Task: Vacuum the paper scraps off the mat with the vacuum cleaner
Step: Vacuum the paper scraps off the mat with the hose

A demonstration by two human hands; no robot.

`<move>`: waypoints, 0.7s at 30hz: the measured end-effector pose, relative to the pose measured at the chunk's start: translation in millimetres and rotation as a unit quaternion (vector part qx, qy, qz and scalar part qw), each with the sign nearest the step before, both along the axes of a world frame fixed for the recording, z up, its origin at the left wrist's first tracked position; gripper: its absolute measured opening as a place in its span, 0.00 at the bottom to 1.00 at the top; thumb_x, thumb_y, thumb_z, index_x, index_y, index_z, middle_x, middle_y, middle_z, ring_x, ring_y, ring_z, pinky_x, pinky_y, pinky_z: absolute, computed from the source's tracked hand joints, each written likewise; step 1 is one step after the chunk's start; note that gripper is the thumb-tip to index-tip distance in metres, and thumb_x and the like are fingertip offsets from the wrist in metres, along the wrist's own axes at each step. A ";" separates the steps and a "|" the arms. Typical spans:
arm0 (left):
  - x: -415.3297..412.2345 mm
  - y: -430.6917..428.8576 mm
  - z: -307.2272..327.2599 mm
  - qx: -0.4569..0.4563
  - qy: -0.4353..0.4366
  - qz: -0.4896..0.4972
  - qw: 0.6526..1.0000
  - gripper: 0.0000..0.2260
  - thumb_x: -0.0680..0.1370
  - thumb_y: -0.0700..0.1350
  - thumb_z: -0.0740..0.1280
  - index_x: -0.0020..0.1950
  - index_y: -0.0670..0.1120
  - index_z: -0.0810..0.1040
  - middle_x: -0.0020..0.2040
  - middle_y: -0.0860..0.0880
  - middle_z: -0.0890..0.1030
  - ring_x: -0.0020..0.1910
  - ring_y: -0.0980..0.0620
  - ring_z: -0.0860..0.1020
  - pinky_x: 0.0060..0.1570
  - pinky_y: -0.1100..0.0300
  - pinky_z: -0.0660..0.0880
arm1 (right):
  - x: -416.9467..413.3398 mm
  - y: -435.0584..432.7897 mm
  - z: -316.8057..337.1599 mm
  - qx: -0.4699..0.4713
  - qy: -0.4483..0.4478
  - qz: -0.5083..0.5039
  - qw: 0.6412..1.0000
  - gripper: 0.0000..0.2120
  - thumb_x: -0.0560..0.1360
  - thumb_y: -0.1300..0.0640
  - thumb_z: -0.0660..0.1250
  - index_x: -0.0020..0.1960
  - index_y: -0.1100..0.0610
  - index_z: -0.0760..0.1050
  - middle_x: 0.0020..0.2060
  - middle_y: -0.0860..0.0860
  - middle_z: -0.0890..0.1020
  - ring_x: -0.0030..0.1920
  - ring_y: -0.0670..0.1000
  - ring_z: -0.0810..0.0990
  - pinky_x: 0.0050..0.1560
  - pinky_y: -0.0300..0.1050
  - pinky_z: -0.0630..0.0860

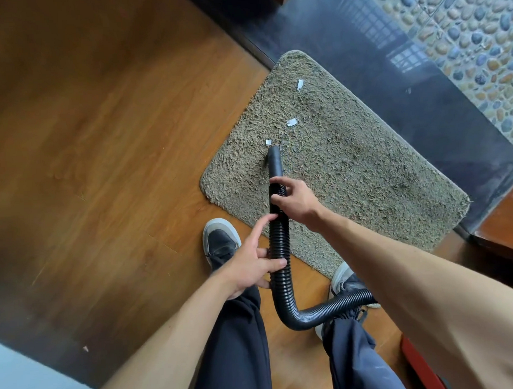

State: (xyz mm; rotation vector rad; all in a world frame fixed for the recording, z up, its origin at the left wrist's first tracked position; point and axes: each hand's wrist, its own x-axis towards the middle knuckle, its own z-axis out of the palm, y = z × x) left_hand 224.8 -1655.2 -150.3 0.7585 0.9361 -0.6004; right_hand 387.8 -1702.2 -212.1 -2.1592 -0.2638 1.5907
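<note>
A shaggy grey-brown mat (350,167) lies slantwise across the centre and right of the frame on a wooden floor (102,141). Its far long edge sits against a dark glossy strip (390,73) that runs toward the upper right, with pebble tiling (476,26) beyond it in the upper right corner. Three white paper scraps sit in a loose line on the upper-left part of the mat. The farthest scrap (300,84) is near the mat's top corner and the middle scrap (291,122) is below it. The nearest scrap (268,142) is just beside the tip of the nozzle (275,161), at its upper left, and whether the two touch is hard to tell. The smooth black nozzle points up the frame over the mat's left part. It joins a black ribbed hose (278,240) that runs down the middle of the frame, bends near the bottom centre and leads off right behind the right forearm. The right hand (296,200) is wrapped round the hose where it meets the nozzle, fingers curled over it. The left hand (252,267) grasps the hose lower down, thumb across its front and index finger stretched out along the ribs. The left shoe (220,239), dark with a pale sole, stands on the floor just beside the mat's near-left edge. The right shoe (344,278) stands by the mat's lowest corner. A small pale fleck (85,348) lies on the floor at lower left.
</note>
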 end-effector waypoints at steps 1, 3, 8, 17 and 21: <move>-2.9 2.2 -0.1 -0.003 0.002 0.006 1.000 0.37 0.78 0.33 0.68 0.70 0.71 0.61 0.49 0.42 0.82 0.47 0.47 0.82 0.36 0.52 0.79 | -2.6 4.2 0.7 0.000 -0.003 0.005 1.000 0.27 0.69 0.54 0.67 0.68 0.51 0.74 0.54 0.58 0.83 0.50 0.56 0.83 0.56 0.59 0.81; -6.6 9.2 -0.9 -0.011 0.005 0.021 1.000 0.37 0.78 0.32 0.68 0.70 0.71 0.61 0.48 0.43 0.82 0.46 0.47 0.82 0.36 0.53 0.79 | -5.4 13.6 2.2 0.000 -0.011 0.015 1.000 0.26 0.70 0.55 0.68 0.69 0.51 0.74 0.54 0.58 0.83 0.50 0.55 0.83 0.56 0.56 0.81; -5.3 28.2 -4.3 -0.011 -0.007 0.018 1.000 0.37 0.78 0.31 0.68 0.70 0.70 0.62 0.47 0.42 0.81 0.44 0.46 0.82 0.30 0.58 0.78 | -3.9 32.4 4.9 -0.003 -0.029 0.008 1.000 0.24 0.74 0.60 0.67 0.69 0.52 0.73 0.55 0.57 0.82 0.47 0.52 0.83 0.54 0.51 0.82; 10.0 45.9 2.1 -0.017 -0.026 -0.011 0.999 0.37 0.78 0.31 0.67 0.72 0.68 0.61 0.53 0.37 0.82 0.43 0.48 0.84 0.29 0.58 0.78 | 10.3 38.5 7.9 -0.030 -0.017 -0.037 0.999 0.27 0.68 0.54 0.67 0.68 0.51 0.75 0.55 0.59 0.83 0.51 0.57 0.84 0.55 0.58 0.81; 25.0 50.4 2.9 -0.005 -0.025 -0.017 1.000 0.37 0.78 0.31 0.67 0.69 0.70 0.61 0.55 0.36 0.82 0.51 0.40 0.84 0.39 0.47 0.82 | 25.0 45.1 9.0 -0.022 -0.014 -0.046 0.999 0.23 0.74 0.59 0.68 0.69 0.53 0.74 0.55 0.59 0.82 0.50 0.57 0.84 0.53 0.57 0.82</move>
